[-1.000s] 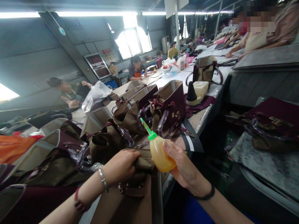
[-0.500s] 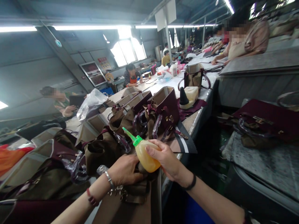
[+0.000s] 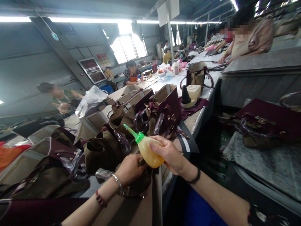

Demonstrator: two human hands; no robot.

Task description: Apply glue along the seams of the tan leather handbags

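My right hand is closed around a small squeeze bottle of yellow liquid with a green nozzle that points up and to the left. My left hand is closed on the edge of an olive-brown bag piece that lies on the workbench just below the bottle. The two hands almost touch. A silver bracelet and a red band sit on my left wrist, a black band on my right.
Several maroon and olive handbags stand in rows along the long workbench. A pale bottle with a black cone cap lies further back. Other people work at benches to the left, far end and upper right. More bags lie to the right.
The view has swung left and down. My right hand has carried the bottle left, closer to my left hand, which has kept its grip on the bag piece.
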